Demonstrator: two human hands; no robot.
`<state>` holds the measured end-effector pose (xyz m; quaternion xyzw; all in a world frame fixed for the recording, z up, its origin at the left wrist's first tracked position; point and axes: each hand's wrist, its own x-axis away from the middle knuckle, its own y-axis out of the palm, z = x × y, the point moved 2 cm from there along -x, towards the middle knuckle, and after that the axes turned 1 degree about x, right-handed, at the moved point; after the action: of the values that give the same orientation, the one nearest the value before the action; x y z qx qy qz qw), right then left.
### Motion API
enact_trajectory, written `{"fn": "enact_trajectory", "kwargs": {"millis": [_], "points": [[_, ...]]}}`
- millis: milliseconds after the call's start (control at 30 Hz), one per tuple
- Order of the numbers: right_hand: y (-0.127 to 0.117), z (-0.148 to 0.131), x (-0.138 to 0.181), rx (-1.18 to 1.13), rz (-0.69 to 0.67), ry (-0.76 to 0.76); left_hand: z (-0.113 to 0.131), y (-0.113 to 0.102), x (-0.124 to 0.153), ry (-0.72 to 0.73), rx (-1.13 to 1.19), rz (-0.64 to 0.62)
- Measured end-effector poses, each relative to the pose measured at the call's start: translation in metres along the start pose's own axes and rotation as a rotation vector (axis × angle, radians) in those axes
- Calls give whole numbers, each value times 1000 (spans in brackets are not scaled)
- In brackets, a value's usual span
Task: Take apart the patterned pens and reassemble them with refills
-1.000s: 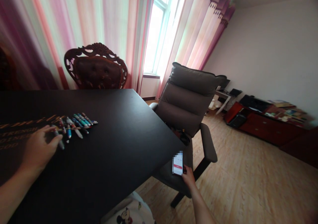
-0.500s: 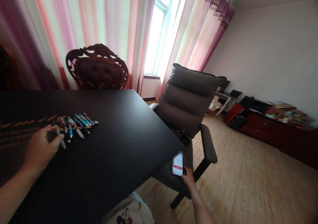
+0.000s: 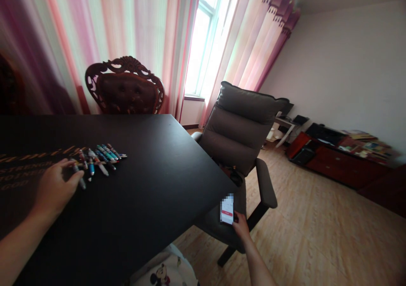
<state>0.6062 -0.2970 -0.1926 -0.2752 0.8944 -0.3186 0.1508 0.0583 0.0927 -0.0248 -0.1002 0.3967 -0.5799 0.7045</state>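
My left hand [image 3: 58, 184] is closed on a grey pen [image 3: 81, 182] at the left end of a row of pens, thumb on the near side. Several colourful pens [image 3: 106, 158] lie side by side on the black table [image 3: 152, 180], right beside that hand. Under them runs a thin stick-like thing, mostly covered, whose kind I cannot tell. Past the table's right edge, my right hand [image 3: 241, 225] grips a smartphone [image 3: 227, 212] with its lit screen facing up, held over the seat of the dark office chair.
The dark padded office chair [image 3: 241, 125] stands at the table's right corner. A carved wooden chair [image 3: 127, 89] is behind the far edge. A red cabinet [image 3: 336, 159] with books and papers stands at the far right wall. Cloth with a cartoon mouse shows at the bottom.
The row of pens has shifted slightly to the right, along with the pen in my left hand. My right hand and the smartphone stay almost in place.
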Motion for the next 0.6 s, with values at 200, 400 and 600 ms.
{"fn": "enact_trajectory", "kwargs": {"millis": [200,400,600], "points": [[-24,-27,-9,17,131,-62,1,1,1,5,11,17],[-53,-114,-42,-57,331,-230,8,-3,10,31,44,83],[-28,-283,-41,-174,395,-669,15,-6,18,23,47,169]]}}
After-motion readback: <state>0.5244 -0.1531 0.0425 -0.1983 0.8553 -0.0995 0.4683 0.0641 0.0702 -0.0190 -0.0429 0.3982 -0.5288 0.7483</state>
